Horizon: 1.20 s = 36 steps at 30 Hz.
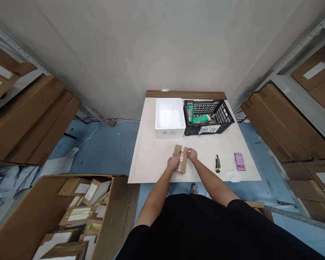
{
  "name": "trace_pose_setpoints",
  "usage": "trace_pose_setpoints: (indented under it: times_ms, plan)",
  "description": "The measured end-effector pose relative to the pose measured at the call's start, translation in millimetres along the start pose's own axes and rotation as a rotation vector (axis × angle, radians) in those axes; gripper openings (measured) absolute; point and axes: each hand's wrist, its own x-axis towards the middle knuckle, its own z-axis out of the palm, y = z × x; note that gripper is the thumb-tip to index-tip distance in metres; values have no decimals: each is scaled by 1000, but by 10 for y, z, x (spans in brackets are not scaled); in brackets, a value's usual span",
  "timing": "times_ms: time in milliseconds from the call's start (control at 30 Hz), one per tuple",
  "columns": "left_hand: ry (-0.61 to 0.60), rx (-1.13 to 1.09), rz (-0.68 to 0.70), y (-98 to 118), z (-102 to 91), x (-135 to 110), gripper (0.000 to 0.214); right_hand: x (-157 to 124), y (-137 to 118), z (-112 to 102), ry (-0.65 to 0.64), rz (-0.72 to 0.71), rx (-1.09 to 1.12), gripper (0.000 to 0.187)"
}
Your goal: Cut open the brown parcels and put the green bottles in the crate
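A small brown cardboard box (182, 165) with shiny clear tape along it lies near the table's front edge. Its far left end shows a flap and a dark gap; what is inside cannot be seen. My left hand (173, 162) grips the box's left side, fingers curled. At the upper right edge, my right hand (192, 154) has its fingers closed on the cardboard. A black and yellow utility knife (218, 164) lies on the table to the right of my right hand.
Behind the box stand a white bin (170, 133) and a black crate (206, 129) with green packages (202, 119). A pink blurred item (239, 161) and crumpled white plastic (234, 176) lie right. A large carton (121, 209) of parcels stands lower left; shelves flank both sides.
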Motion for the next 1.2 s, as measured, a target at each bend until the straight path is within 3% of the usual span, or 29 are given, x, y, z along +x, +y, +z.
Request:
trace_pose_setpoints:
  times_ms: [100,200,333,400,500,700,933,1067,1200]
  plan:
    - [-1,-22,13,28,0,-66,53,-18,-19,-63,69,51,-56,26]
    - [-2,-38,19,-45,-18,-123,54,-123,-54,-6,23,25,-89,37]
    - [-2,-117,69,-290,-107,-124,50,-366,-106,263,2,20,-234,89]
    - [17,-177,70,-384,-124,-111,46,-459,-103,354,26,44,-275,103]
    - [45,-203,24,-415,-79,-102,44,-499,-40,303,34,39,-221,90]
    - [83,-233,-60,-292,9,-80,46,-471,116,-40,-60,-43,43,51]
    - [90,-232,-108,-274,-10,-43,46,-546,146,-213,-167,45,357,44]
    - [83,-237,-121,-327,-29,-63,46,-569,166,-197,-136,14,506,40]
    - [218,-152,-56,-333,-34,-147,57,-596,306,-128,-90,80,587,46]
